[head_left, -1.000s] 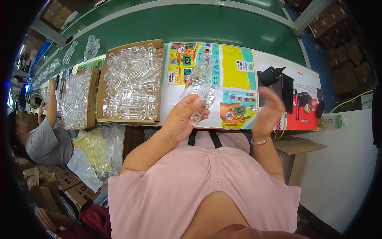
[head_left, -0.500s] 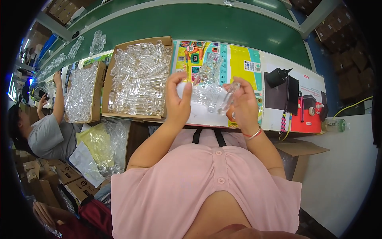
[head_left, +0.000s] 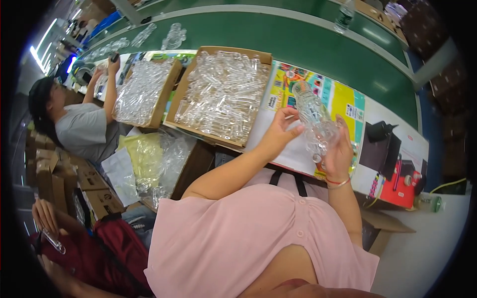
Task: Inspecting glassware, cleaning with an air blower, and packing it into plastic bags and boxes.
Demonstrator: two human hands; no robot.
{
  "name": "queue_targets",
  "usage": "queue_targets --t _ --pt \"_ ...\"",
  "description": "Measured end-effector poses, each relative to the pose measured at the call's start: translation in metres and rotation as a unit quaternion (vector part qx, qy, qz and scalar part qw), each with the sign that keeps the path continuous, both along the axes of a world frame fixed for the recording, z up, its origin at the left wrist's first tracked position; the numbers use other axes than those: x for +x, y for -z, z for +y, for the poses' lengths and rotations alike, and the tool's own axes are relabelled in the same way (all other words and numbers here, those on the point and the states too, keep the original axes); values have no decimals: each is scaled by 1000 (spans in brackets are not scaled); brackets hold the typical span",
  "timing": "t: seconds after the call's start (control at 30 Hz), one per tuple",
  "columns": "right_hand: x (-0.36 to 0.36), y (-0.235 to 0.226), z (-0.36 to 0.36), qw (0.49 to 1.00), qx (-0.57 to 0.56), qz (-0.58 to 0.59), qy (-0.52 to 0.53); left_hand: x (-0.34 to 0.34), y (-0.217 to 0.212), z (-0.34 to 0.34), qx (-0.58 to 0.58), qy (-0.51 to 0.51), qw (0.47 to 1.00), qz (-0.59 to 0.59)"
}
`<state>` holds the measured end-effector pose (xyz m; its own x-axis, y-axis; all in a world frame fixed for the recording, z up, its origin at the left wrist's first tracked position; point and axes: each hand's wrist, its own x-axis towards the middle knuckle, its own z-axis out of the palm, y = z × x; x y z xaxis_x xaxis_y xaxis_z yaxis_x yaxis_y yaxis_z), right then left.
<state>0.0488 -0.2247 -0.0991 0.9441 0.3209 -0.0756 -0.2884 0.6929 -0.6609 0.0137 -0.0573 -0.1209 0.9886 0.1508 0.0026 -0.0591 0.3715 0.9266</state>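
Note:
In front of me I hold up a clear, shiny piece [head_left: 318,126] with rounded, lobed outlines; its exact kind does not show. My right hand [head_left: 340,155] grips its right side and lower part, fingers partly seen through it. Close by on the left is my left hand [head_left: 282,133], with thumb and fingers apart and curved toward the piece. No hold by that hand shows, and whether its fingertips touch the piece I cannot tell. Beneath both hands lies a colourful printed sheet [head_left: 285,94] on the table.
To the left stand a cardboard box [head_left: 181,125] and a smaller box [head_left: 171,74], both full of clear pieces. A black bottle [head_left: 378,131] and a pink pen [head_left: 397,174] lie right. A person [head_left: 84,124] works at far left; another person's hand [head_left: 44,216] shows lower left.
The view has turned, so the table sits tilted. The clear piece now stands more upright in my right hand. My left hand remains beside it with fingers apart.

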Motion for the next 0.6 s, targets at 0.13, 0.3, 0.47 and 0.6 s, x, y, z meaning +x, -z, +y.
queue_targets --t 0.13,0.3,0.47,0.6 --pt "-8 -17 -2 998 -6 -68 -16 -10 -12 0 -157 50 986 -35" --pt "-18 -31 -2 989 -32 -136 -40 -12 -39 1 -277 159 945 -71" --pt "-23 -49 -3 983 -50 -160 -75 -23 -59 8 -321 168 931 -45" --pt "-25 -64 -6 987 -64 -140 -34 -31 -73 14 -148 53 980 -119"
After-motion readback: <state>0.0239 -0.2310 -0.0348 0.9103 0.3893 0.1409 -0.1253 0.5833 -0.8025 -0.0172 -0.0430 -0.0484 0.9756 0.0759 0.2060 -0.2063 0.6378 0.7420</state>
